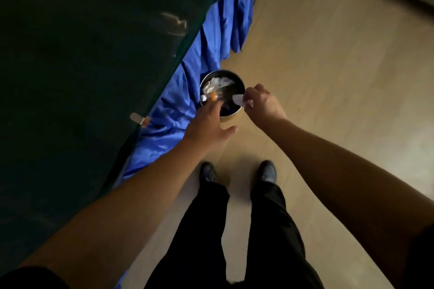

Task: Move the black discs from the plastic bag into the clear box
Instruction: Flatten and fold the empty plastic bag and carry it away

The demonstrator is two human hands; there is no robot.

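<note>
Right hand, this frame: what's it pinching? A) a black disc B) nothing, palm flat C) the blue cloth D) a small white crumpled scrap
D: the right hand pinches a small white scrap at the rim of the round metal bin standing on the floor; no black disc shows in its grip.

A bin (231, 117) stands on the floor (328, 77) ahead of my shoes (207, 171). A table (70, 54) lies left, cloth (178, 101) draped between. My left hand (209, 124) and right hand (263, 105) flank the bin's rim.
</note>
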